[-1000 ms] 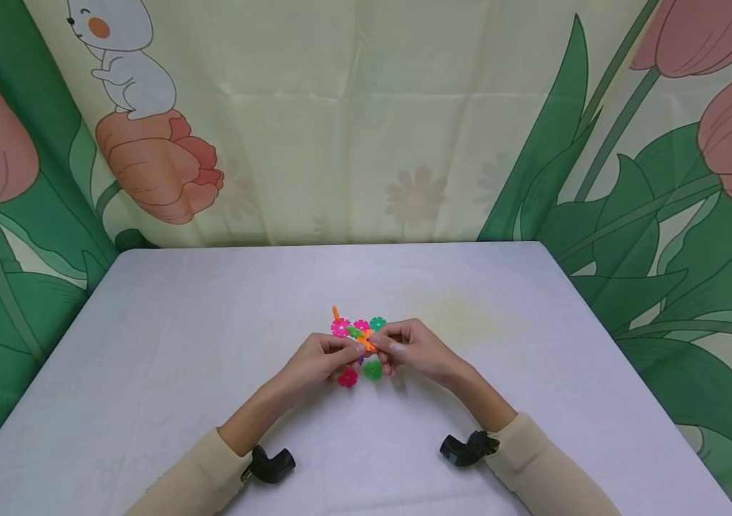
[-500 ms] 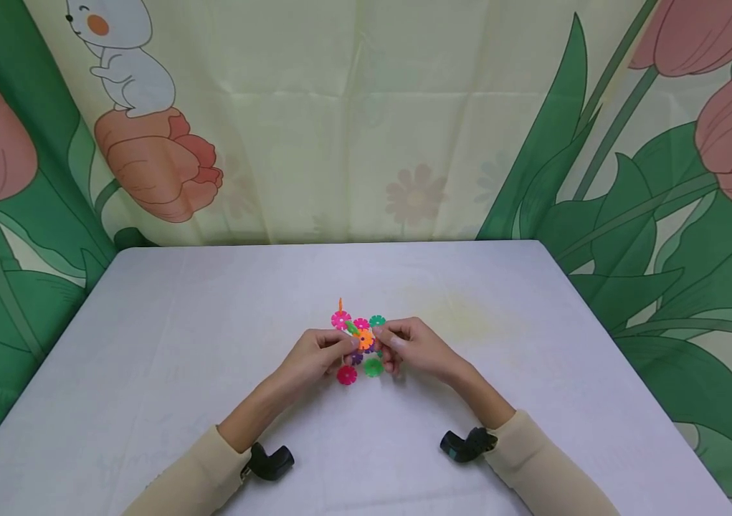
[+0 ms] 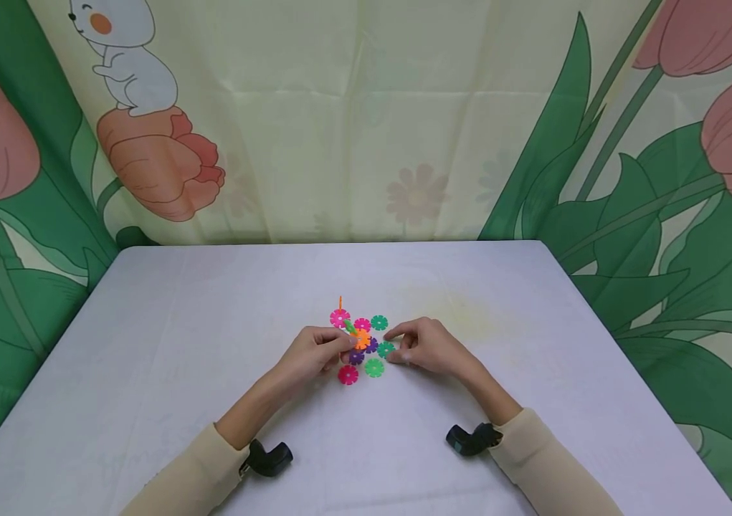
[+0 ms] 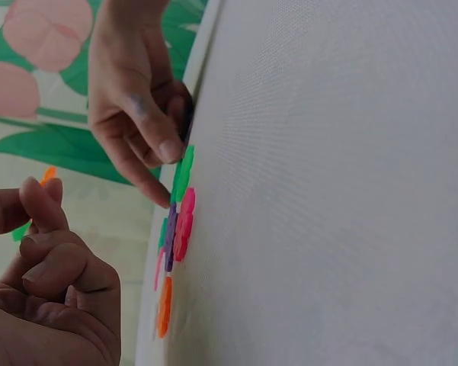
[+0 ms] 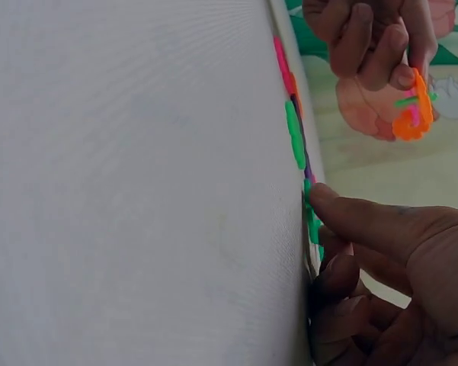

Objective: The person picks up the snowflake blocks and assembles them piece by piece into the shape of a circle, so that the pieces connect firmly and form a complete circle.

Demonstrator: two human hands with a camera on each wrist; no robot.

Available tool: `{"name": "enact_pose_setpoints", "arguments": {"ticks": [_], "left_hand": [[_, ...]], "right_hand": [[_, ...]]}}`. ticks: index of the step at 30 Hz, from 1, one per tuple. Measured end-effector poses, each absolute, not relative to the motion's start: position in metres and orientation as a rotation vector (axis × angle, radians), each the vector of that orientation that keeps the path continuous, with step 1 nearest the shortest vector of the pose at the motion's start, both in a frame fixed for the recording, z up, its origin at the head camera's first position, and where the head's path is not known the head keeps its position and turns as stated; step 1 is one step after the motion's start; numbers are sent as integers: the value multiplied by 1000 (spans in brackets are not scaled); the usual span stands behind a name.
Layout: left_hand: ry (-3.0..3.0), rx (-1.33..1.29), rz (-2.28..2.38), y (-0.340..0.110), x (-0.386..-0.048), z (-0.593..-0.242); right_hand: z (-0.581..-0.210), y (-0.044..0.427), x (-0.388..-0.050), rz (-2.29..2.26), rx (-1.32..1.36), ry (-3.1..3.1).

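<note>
Between finger and thumb my left hand (image 3: 310, 352) pinches an orange notched disc (image 3: 362, 339), joined to a green piece (image 3: 349, 327); the right wrist view shows this orange disc (image 5: 414, 118) held above the table. My right hand (image 3: 429, 346) has its thumb and a finger at the edge of a teal disc (image 3: 386, 350) lying on the table; in the right wrist view the thumb touches the teal piece (image 5: 311, 200). Around them lie purple discs (image 3: 356, 357), a red-pink disc (image 3: 348, 375), a light green disc (image 3: 374, 368) and another teal disc (image 3: 379, 322).
A white-covered table (image 3: 211, 301) reaches back to a patterned curtain (image 3: 314, 143) with tulips, leaves and a rabbit. Beyond the left hand are a pink disc (image 3: 340, 318) and an upright-looking orange piece (image 3: 340, 302). Black wrist devices (image 3: 269, 459) sit at both sleeves.
My right hand has come away from the orange disc and moved slightly right, to the teal disc. The left hand has shifted a little left and still holds the orange disc, now tilted differently.
</note>
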State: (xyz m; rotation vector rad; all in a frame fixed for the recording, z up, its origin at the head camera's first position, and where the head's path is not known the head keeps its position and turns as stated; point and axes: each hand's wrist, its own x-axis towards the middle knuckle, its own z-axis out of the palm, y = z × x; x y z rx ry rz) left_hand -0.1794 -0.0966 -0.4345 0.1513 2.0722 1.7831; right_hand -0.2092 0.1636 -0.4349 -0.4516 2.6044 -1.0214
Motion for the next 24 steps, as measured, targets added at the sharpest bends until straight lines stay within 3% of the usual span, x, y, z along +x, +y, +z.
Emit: {"name": "enact_pose_setpoints", "arguments": {"ticks": [24], "left_hand": [[2075, 132, 1775, -97, -181, -434]], "right_hand": [[-430, 169, -209, -1050, -380, 2554]]}}
